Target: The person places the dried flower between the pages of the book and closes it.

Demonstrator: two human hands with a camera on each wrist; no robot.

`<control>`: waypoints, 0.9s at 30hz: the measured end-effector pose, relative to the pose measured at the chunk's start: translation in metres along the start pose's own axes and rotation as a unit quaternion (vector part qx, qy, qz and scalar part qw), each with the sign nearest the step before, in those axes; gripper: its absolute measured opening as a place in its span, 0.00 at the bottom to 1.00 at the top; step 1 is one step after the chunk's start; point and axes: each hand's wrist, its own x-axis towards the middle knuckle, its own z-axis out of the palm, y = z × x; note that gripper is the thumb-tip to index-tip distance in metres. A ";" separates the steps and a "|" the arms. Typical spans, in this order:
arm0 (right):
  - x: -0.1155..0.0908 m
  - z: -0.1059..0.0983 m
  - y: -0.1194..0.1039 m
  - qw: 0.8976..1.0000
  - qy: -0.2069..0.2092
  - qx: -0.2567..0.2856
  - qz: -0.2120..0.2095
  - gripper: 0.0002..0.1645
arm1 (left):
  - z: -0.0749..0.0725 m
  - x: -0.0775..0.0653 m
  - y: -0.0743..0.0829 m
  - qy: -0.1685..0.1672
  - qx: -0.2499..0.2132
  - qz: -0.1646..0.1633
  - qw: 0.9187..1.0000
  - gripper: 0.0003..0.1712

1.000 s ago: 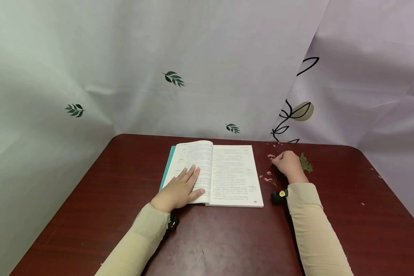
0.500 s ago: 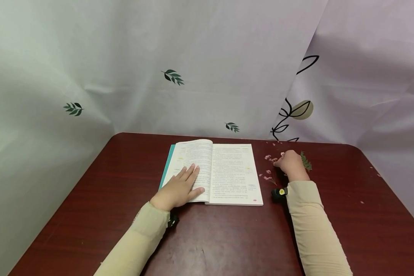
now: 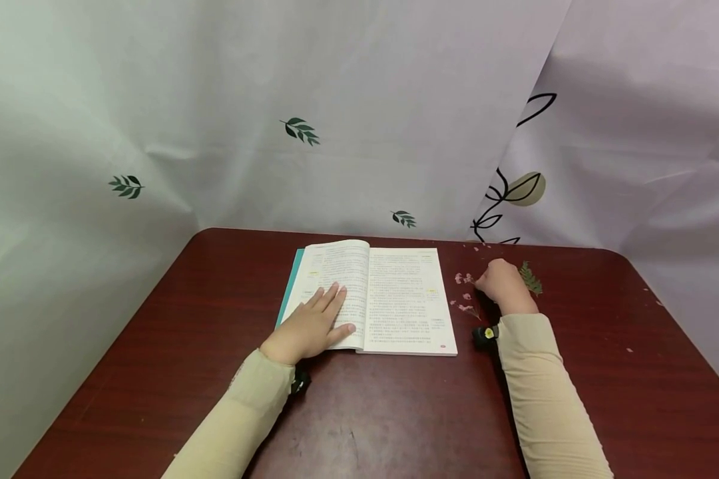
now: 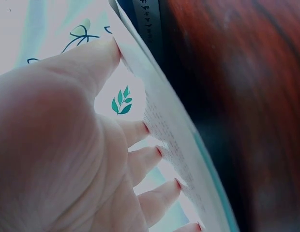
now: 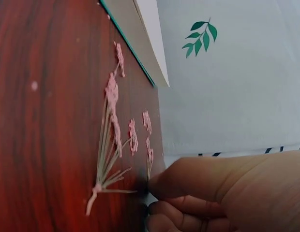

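Note:
An open book [image 3: 404, 299] with printed pages and a teal cover edge lies on the table. My left hand [image 3: 308, 326] rests flat on its left page, fingers spread; in the left wrist view the fingertips [image 4: 155, 152] touch the paper. To the right of the book, my right hand [image 3: 503, 285] is low over the table with curled fingers. Its thumb and finger pinch the stem end of a small pink flower sprig [image 5: 148, 140]. A larger pink flower sprig [image 5: 109, 125] with several thin stems lies nearer. Some curled fingers are partly hidden behind the thumb.
A green fern leaf [image 3: 530, 278] lies just right of my right hand. Small pink petals [image 3: 629, 350] are scattered on the dark red table [image 3: 395, 426]. A pale cloth backdrop [image 3: 347, 166] with leaf prints rises behind the table's far edge.
My right hand has shifted slightly right, then down toward the table. The pink sprig by its fingertips has changed position, with blossoms now closer to the book. My left hand stays on the page.

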 end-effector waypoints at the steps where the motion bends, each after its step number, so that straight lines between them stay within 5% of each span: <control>1: 0.000 0.000 0.000 1.000 -0.003 0.001 0.000 0.23 | 0.000 0.000 0.000 0.000 0.000 0.000 1.000 0.44; 27: 0.000 -0.005 0.007 0.999 -0.026 0.014 -0.025 0.21 | 0.002 0.002 -0.002 -0.005 0.003 -0.002 1.000 0.44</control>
